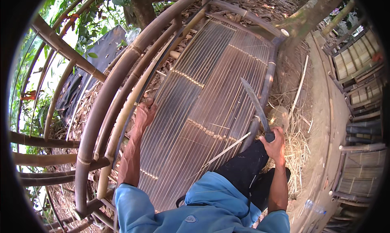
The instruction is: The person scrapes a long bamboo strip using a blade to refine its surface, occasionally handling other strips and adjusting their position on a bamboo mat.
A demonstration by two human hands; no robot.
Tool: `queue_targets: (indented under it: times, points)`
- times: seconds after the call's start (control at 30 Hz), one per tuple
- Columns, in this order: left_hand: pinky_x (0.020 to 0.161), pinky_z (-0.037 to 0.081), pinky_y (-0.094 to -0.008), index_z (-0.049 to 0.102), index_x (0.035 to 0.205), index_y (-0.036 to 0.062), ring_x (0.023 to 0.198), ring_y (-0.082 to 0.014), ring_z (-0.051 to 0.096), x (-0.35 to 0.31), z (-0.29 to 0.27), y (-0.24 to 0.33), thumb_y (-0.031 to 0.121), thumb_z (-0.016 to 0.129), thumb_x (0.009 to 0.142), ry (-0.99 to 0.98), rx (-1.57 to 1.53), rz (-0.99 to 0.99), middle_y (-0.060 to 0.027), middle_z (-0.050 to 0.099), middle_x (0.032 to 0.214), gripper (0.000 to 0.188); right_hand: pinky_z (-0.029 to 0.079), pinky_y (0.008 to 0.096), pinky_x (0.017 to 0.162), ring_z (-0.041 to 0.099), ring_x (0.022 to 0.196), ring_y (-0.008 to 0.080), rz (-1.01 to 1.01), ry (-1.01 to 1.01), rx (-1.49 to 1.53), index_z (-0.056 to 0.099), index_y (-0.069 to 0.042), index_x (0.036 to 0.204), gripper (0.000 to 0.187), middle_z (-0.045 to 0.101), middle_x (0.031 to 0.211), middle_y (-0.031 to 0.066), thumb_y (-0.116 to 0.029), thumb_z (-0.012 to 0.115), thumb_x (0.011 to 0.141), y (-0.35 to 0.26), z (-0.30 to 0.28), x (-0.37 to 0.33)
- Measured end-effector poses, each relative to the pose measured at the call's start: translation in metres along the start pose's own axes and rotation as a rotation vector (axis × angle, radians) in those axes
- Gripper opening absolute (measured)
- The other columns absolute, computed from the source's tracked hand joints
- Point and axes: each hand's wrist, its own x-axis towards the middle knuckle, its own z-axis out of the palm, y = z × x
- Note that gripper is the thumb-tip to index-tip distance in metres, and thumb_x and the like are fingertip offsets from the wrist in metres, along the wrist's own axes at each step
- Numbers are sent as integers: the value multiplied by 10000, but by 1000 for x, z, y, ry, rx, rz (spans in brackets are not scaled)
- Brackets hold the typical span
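A machete (254, 101) with a long, slightly curved dark blade is in my right hand (274, 142), whose fingers wrap its handle. Its blade points away from me over the right edge of the bamboo slat bench (227, 82). On the bench's left edge, my left hand (146, 111) is closed with its fingers curled; what they grip, if anything, is hidden. A pale split bamboo strip (227, 151) lies slantwise over the slats near my thigh, apart from both hands.
A thick bamboo railing (126, 66) runs along the bench's left side. Light shavings (298, 151) are heaped on the ground to the right, by a long pale strip (300, 84). A plastic bottle (315, 206) lies at the lower right. Stacked bamboo panels (361, 172) line the far right.
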Motion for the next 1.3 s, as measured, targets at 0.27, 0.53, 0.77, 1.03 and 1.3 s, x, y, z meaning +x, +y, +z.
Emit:
queue_targets:
  times: [0.27,0.53,0.77,1.03,1.3]
  points:
    - [895,537,-435,687,1263,38,1014,-393,713,3,-27,54,239,674,893,-34,26,-121,-298,710,1031,422,504,405,890,623,997,354,-20,-10,29,624,40,983,424,602,1052,161,-103,877,674,-5,0,0]
    - [796,553,-465,683,1251,42,873,-417,726,-5,-9,60,227,634,909,-24,-9,-117,-316,690,896,392,508,408,873,626,991,356,-40,-18,12,625,46,995,437,605,1064,165,-105,879,673,-2,1,1]
    - [762,552,-472,683,1250,34,811,-414,725,-8,-21,84,214,630,907,-16,-8,-82,-311,681,837,390,510,417,874,628,997,359,-4,-31,1,627,52,1000,447,608,1070,169,-127,882,678,-1,4,1]
    - [730,547,-459,676,1258,13,739,-394,727,10,-25,95,224,623,913,-134,-19,-111,-325,656,770,408,510,418,880,625,999,366,-17,-45,8,628,43,999,439,605,1067,171,-134,880,686,0,8,1]
    - [751,527,-407,664,1301,40,751,-285,718,0,-30,107,247,647,914,-81,-3,-295,-258,669,756,439,512,422,890,626,1008,367,74,-16,-34,631,33,999,434,604,1087,156,-140,880,688,5,-1,-5]
